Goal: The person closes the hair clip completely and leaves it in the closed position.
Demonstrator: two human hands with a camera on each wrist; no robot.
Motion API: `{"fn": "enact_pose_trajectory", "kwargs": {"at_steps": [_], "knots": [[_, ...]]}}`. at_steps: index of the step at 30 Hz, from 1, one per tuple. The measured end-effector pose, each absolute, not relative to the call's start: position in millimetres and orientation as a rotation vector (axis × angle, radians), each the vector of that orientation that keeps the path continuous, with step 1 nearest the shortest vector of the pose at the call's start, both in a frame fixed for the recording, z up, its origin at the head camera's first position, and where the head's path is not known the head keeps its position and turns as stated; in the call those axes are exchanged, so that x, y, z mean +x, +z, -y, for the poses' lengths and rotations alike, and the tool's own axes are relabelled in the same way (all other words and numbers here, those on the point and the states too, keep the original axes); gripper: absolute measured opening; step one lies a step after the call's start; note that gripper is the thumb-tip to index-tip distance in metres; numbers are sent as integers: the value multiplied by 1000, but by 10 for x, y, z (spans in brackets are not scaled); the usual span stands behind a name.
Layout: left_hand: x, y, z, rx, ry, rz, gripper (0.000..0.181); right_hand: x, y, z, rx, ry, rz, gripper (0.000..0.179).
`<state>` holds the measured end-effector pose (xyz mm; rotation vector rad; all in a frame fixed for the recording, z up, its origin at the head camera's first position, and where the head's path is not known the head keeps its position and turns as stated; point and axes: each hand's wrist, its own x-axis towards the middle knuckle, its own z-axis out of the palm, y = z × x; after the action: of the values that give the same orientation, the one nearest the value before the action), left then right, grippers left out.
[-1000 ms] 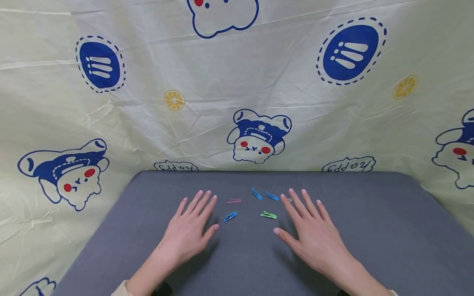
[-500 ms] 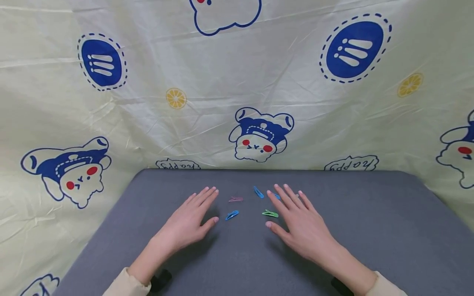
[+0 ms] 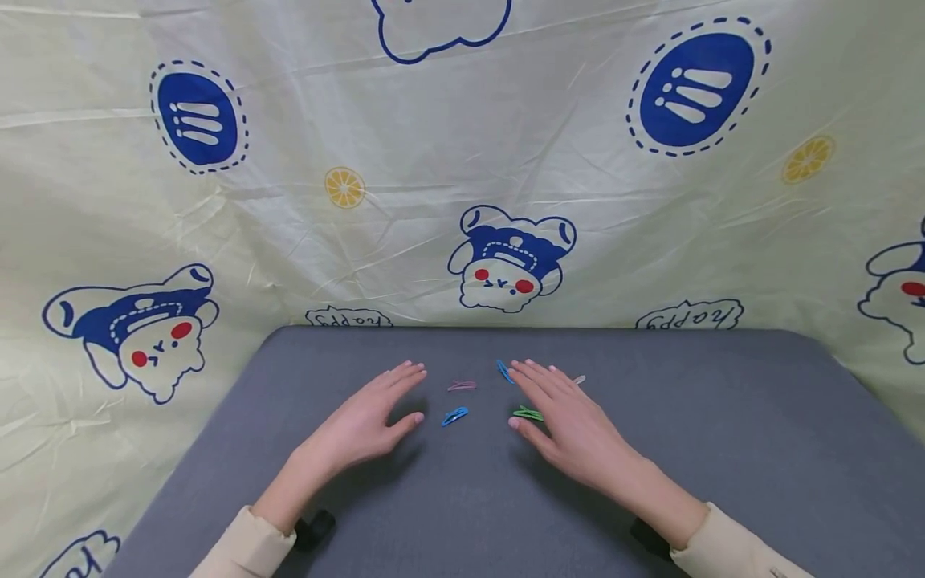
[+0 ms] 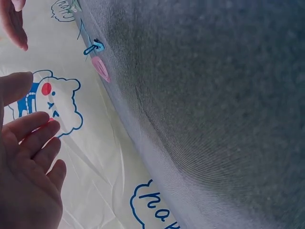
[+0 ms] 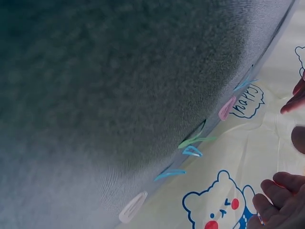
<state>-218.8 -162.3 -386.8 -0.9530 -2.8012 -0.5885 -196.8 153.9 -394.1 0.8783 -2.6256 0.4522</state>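
My left hand (image 3: 361,425) hovers over the table, left of a pink hair clip (image 3: 462,386) and a blue hair clip (image 3: 454,416). Its fingers are extended, the thumb apart, and nothing is held. Over the right-hand clips hangs my right hand (image 3: 571,425), also with fingers extended and holding nothing. In the head view it partly covers a green hair clip (image 3: 528,413) and another blue hair clip (image 3: 503,370). A pale hair clip (image 3: 580,379) shows just beyond its fingers. One more blue hair clip (image 5: 170,173), hidden in the head view, appears in the right wrist view.
The clips lie spread on a dark grey table (image 3: 462,514). Behind it hangs a pale curtain (image 3: 405,241) printed with cartoon bears, meeting the table's far edge. A dark band (image 3: 315,530) sits under the left wrist.
Both hands have turned from palms down to more sideways, thumbs uppermost or inward. The right hand has shifted left, over one blue clip. The clips lie where they were.
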Motion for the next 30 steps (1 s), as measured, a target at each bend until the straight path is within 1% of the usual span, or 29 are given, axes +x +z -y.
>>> {"fn": "enact_pose_trajectory", "kwargs": {"at_steps": [7,12,30], "knots": [[-2220,-3901,1629,-887,-718,2848,60,-2047,-3980,-1442,935,568,2595,55],[-2248,-3942,1614,-922,-799,2799,54,-2083,-3989,-1378,927,700,2614,49],[-2317,-4004,1599,-777,-1163,2816,39,-2191,-3938,-1151,770,1285,2719,35]]}}
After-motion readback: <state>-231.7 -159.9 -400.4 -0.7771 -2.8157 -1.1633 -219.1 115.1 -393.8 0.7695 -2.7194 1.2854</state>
